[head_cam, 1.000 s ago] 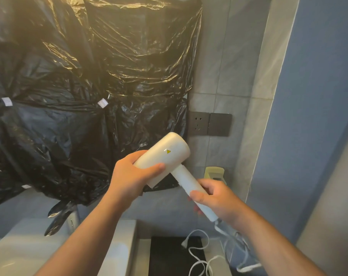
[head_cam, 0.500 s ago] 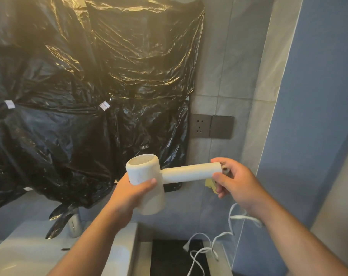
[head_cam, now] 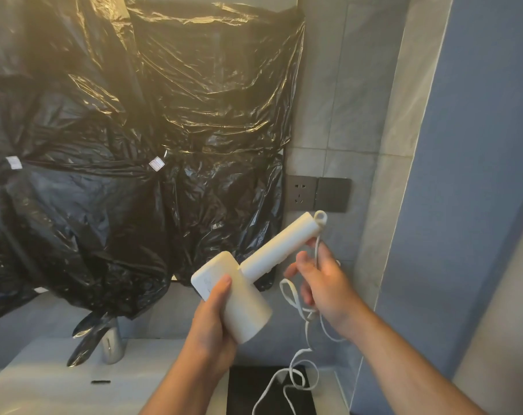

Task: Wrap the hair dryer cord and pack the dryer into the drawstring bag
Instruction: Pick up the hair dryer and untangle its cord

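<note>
Bathroom wall [head_cam: 338, 94] draped in black plastic [head_cam: 140, 163], outlet [head_cam: 301, 193] behind. Left hand [head_cam: 212, 322] grips dryer [head_cam: 248, 283] body midair, handle up-right. Right hand [head_cam: 323, 283] pinches cord [head_cam: 296, 354] near handle end; rest dangles onto dark mat [head_cam: 248, 390].
</note>
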The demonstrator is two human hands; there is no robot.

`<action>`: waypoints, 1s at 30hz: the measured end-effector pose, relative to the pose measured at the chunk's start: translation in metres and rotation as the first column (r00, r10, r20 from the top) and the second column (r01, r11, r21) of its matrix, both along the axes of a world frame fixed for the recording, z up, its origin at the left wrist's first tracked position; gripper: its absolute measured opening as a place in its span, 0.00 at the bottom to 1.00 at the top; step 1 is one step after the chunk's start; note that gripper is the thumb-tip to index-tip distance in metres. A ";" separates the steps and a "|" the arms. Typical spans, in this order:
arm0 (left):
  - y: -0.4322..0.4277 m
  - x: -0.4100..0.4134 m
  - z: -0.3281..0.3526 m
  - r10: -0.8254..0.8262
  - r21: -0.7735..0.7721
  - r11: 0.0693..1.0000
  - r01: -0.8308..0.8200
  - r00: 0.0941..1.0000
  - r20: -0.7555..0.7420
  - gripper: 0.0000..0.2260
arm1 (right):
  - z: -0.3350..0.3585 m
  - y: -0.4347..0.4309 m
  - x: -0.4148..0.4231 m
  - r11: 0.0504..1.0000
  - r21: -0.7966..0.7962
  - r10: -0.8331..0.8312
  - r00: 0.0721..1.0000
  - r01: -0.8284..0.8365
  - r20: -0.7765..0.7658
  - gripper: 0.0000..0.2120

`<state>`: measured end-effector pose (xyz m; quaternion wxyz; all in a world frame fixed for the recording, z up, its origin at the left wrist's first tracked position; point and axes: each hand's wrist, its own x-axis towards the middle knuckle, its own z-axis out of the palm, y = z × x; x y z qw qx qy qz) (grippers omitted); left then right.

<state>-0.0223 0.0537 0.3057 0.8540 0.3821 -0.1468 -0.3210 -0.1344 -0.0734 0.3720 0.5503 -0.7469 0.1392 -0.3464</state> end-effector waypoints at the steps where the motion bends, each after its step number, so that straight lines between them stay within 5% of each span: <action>1: 0.001 -0.004 -0.002 -0.025 0.024 0.999 0.025 1.000 -0.017 0.24 | 0.003 0.001 0.000 1.000 0.019 0.020 0.999 -0.021 0.031 0.05; 7: 0.007 -0.015 -0.021 -0.252 0.234 0.944 0.231 0.965 0.066 0.36 | 0.015 -0.003 0.006 0.993 0.097 -0.071 0.990 0.059 0.121 0.05; 9: 0.011 -0.015 -0.014 -0.180 0.267 0.951 0.156 0.981 0.071 0.42 | 0.017 -0.003 0.007 0.996 0.060 -0.078 0.992 0.072 0.102 0.05; 11: 0.013 -0.009 0.007 0.042 0.272 0.958 -0.088 0.985 0.169 0.46 | 0.020 -0.002 0.007 0.998 0.006 -0.066 0.995 0.066 0.074 0.02; 13: 0.016 -0.004 0.047 0.171 0.226 0.922 -0.313 0.856 0.488 0.41 | 0.022 0.000 0.009 0.993 -0.099 -0.057 0.998 0.057 0.008 0.00; 15: 0.012 0.002 0.082 0.082 0.207 0.915 -0.345 0.665 0.743 0.34 | 0.022 0.007 0.011 0.976 -0.218 -0.033 0.995 0.012 -0.092 0.02; 20: 0.005 0.010 0.112 -0.096 0.238 0.913 -0.332 0.392 0.915 0.12 | 0.022 0.018 0.008 0.956 -0.287 -0.006 0.969 -0.067 -0.247 0.06; 30: -0.009 0.011 0.113 -0.036 0.196 0.907 -0.373 0.394 0.918 0.13 | 0.017 0.012 -0.005 0.944 -0.320 -0.014 0.958 -0.082 -0.286 0.05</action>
